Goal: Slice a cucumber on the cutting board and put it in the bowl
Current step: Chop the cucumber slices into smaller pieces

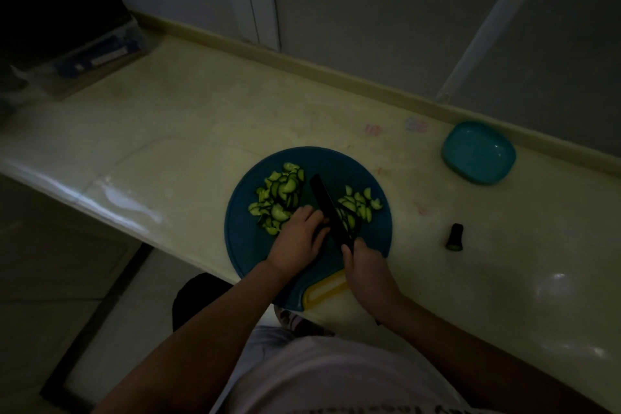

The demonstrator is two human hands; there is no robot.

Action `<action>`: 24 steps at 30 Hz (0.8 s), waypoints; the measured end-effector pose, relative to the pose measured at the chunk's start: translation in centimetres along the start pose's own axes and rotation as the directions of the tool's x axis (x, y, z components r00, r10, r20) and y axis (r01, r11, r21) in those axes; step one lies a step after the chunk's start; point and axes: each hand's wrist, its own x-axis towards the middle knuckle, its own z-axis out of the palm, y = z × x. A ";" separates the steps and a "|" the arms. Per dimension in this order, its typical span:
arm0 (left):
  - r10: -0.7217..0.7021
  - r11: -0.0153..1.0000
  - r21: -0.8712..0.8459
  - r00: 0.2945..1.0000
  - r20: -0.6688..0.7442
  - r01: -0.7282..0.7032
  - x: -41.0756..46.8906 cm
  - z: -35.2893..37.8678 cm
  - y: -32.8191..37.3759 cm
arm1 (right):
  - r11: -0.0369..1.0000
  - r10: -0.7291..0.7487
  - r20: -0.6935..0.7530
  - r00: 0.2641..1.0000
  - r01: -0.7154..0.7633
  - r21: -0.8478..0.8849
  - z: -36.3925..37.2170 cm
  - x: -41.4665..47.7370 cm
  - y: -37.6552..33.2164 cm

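Cucumber slices flank the knife on the cutting board.

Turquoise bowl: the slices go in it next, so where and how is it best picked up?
Pinch the near rim of the turquoise bowl, thumb inside, coming from the cutting board side. It stands upright and looks empty, so the lip is free, while the counter's raised back edge runs close behind it.

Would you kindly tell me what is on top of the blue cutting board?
Two piles of cucumber slices flank a black knife; the left hand hides whatever it steadies.
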 end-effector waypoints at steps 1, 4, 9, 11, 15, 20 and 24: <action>0.007 1.000 0.007 1.000 0.006 -0.008 0.0 -0.1 -0.1 | 1.000 0.007 0.002 1.000 -0.007 0.007 0.0 0.0 0.1; 0.043 0.999 0.022 0.998 0.039 -0.044 -0.3 -0.3 -0.4 | 1.000 0.026 0.009 1.000 -0.026 0.006 -0.1 0.0 0.3; -0.036 0.998 0.049 0.999 -0.023 0.037 -0.8 0.0 0.4 | 1.000 0.012 -0.001 1.000 -0.012 0.004 -0.4 -0.1 0.4; -0.055 0.997 0.044 0.998 -0.039 0.057 -0.7 0.2 0.7 | 0.999 -0.002 0.005 1.000 0.002 0.045 -0.7 -0.4 0.4; -0.061 0.996 0.059 0.997 -0.036 0.063 -0.7 0.2 0.7 | 0.997 -0.008 0.012 1.000 0.007 0.079 -0.9 -0.9 0.3; -0.041 0.996 0.075 0.998 -0.039 0.044 -0.5 0.2 0.6 | 0.997 -0.015 0.004 1.000 0.014 0.082 -1.4 -1.2 0.4; -0.023 0.997 0.074 1.000 -0.021 0.024 -0.2 0.2 0.7 | 0.996 -0.012 0.002 1.000 0.012 0.087 -1.6 -1.2 0.5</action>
